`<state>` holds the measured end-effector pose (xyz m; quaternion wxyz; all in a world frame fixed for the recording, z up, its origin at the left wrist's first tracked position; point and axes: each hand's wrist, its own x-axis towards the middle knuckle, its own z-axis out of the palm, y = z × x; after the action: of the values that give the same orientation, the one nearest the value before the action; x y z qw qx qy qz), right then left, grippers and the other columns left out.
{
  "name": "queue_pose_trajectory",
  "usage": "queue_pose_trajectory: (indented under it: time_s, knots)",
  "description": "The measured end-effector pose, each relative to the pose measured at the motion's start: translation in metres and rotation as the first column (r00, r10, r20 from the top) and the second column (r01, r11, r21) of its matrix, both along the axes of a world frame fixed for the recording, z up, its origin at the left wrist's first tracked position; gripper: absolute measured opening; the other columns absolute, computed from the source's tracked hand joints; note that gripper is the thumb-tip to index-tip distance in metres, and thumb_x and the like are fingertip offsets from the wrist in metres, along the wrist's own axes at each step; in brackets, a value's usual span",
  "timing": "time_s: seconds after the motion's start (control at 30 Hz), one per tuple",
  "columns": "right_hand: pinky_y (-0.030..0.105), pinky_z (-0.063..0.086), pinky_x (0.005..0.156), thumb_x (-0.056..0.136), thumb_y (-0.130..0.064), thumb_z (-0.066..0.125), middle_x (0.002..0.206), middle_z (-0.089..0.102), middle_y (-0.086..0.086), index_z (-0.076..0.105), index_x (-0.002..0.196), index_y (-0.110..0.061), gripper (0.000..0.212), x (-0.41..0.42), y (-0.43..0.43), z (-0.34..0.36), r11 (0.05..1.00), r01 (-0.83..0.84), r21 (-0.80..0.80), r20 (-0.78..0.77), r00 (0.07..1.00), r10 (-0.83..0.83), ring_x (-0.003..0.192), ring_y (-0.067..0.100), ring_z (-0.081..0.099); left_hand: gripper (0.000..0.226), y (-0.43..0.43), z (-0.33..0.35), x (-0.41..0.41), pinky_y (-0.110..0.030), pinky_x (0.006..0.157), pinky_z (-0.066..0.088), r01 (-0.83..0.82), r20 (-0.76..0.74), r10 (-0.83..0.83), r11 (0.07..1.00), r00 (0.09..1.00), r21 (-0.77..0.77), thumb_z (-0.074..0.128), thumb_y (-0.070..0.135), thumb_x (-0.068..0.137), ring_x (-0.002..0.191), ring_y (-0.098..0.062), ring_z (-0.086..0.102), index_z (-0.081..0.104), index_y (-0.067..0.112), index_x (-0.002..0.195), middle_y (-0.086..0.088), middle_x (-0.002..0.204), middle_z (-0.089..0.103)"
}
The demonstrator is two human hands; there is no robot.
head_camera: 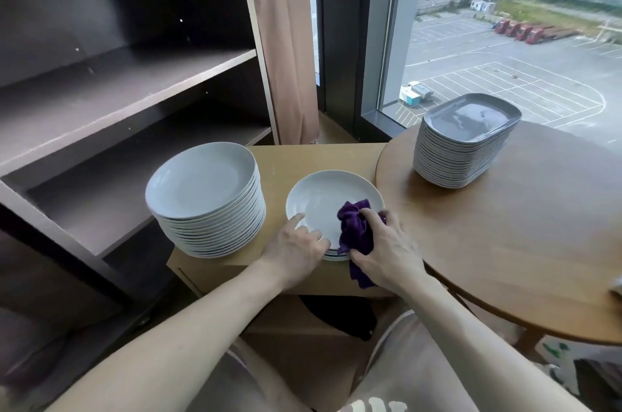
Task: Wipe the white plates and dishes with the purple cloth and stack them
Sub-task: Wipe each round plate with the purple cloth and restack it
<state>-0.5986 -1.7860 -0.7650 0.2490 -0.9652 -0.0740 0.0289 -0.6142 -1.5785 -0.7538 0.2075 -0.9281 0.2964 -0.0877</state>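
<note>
purple cloth [354, 227]: bunched on top plate [319, 196] | round stack [202, 182]: left; rectangular stack [464, 152]: right

Forearms bare up to frame edge: left forearm [188, 337], right forearm [471, 327]. Left hand [296, 253] and right hand [387, 253] bare too. Trousers [420, 364] pale grey-pink, lighter piping [400, 319] on right leg, white print [377, 406] at bottom edge.

Soft daylight enters through the large glass window [505, 51] at upper right. The dark brown wooden shelf unit [111, 81] lies dim. Sky glare sheens the stack of white rectangular ceramic dishes [471, 117]. Wide-angle bending warps the edges; detail is mildly soft.
</note>
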Motion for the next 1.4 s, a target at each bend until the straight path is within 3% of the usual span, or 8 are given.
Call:
queue_pose_trajectory:
  time_s: [0.07, 0.17, 0.3, 0.53, 0.67, 0.93, 1.17, 1.4]
  knots:
    - [0.046, 0.047, 0.097, 0.08, -0.054, 0.067, 0.134, 0.042, -0.002, 0.035, 0.145, -0.039, 0.074, 0.002, 0.001, 0.003, 1.0, -0.019, -0.01, 0.003, 1.0, 0.019, 0.117, 0.031, 0.049, 0.011, -0.007, 0.008, 0.001, -0.042, 0.102, 0.053, -0.048, -0.044, 0.052, 0.995, 0.998, 0.085, 0.071, 0.011, 0.076, 0.055, -0.017, 0.065, 0.069, 0.022, 0.077, 0.004, 0.065, 0.063]
    - [0.045, 0.048, 0.093, 0.078, -0.051, 0.068, 0.126, 0.045, -0.002, 0.041, 0.136, -0.037, 0.065, 0.003, 0.001, 0.008, 0.999, -0.04, -0.007, 0.002, 0.999, 0.04, 0.11, 0.032, 0.051, 0.028, -0.015, 0.006, 0.008, -0.049, 0.119, 0.029, -0.095, -0.144, 0.118, 0.983, 0.982, 0.158, 0.043, -0.004, 0.091, 0.083, -0.029, 0.07, 0.061, 0.011, 0.106, -0.006, 0.096, 0.068]
    - [0.045, 0.049, 0.09, 0.079, -0.05, 0.068, 0.12, 0.046, -0.002, 0.045, 0.129, -0.034, 0.057, 0.001, 0.001, 0.011, 0.999, -0.053, -0.013, 0.027, 0.998, 0.054, 0.108, 0.029, 0.052, 0.03, -0.018, 0.006, 0.008, -0.044, 0.11, 0.033, -0.116, -0.124, 0.137, 0.98, 0.983, 0.162, 0.039, -0.006, 0.091, 0.09, -0.031, 0.069, 0.057, 0.01, 0.11, -0.009, 0.104, 0.068]
    - [0.047, 0.05, 0.089, 0.08, -0.049, 0.069, 0.121, 0.045, -0.002, 0.046, 0.129, -0.032, 0.057, -0.003, 0.004, 0.018, 0.999, -0.043, 0.018, 0.119, 0.992, 0.04, 0.108, 0.027, 0.05, 0.028, -0.015, 0.026, 0.007, -0.037, 0.089, 0.041, -0.067, -0.092, 0.08, 0.988, 0.993, 0.143, 0.041, -0.001, 0.092, 0.08, -0.025, 0.066, 0.061, 0.014, 0.104, -0.002, 0.091, 0.068]
    - [0.047, 0.051, 0.089, 0.078, -0.049, 0.07, 0.123, 0.046, -0.002, 0.046, 0.133, -0.031, 0.063, -0.007, 0.005, 0.021, 0.997, -0.016, 0.078, 0.146, 0.989, 0.005, 0.109, 0.027, 0.052, 0.022, -0.013, 0.054, 0.005, -0.024, 0.065, 0.046, 0.046, 0.037, -0.06, 0.952, 0.997, 0.303, 0.056, 0.006, 0.071, 0.047, -0.013, 0.055, 0.063, 0.025, 0.064, 0.008, 0.053, 0.058]
    - [0.044, 0.052, 0.089, 0.077, -0.045, 0.074, 0.112, 0.046, -0.003, 0.053, 0.132, -0.035, 0.06, -0.005, 0.002, 0.026, 0.95, 0.077, 0.302, 0.126, 0.985, -0.119, 0.102, 0.025, 0.055, 0.024, -0.008, 0.094, 0.019, -0.03, 0.071, 0.039, 0.145, 0.036, -0.197, 0.822, 0.98, 0.55, 0.048, 0.001, 0.086, 0.061, -0.017, 0.051, 0.052, 0.024, 0.081, 0.007, 0.071, 0.057]
    - [0.047, 0.052, 0.092, 0.078, -0.04, 0.076, 0.113, 0.045, 0.0, 0.052, 0.135, -0.031, 0.063, 0.001, -0.005, 0.022, 0.945, 0.093, 0.313, 0.114, 0.984, -0.134, 0.103, 0.027, 0.054, 0.025, 0.002, 0.115, 0.019, -0.032, 0.076, 0.035, 0.119, 0.099, -0.2, 0.839, 0.975, 0.531, 0.041, -0.003, 0.091, 0.066, -0.02, 0.043, 0.04, 0.021, 0.085, 0.003, 0.074, 0.043]
    - [0.047, 0.051, 0.097, 0.079, -0.041, 0.076, 0.119, 0.046, 0.0, 0.05, 0.141, -0.032, 0.068, -0.004, 0.005, 0.022, 0.949, 0.061, 0.31, 0.087, 0.992, -0.092, 0.112, 0.026, 0.052, 0.026, 0.03, 0.141, 0.007, -0.025, 0.059, 0.038, -0.096, 0.294, -0.041, 0.894, 0.955, 0.438, 0.048, 0.003, 0.07, 0.05, -0.014, 0.05, 0.059, 0.026, 0.065, 0.008, 0.056, 0.052]
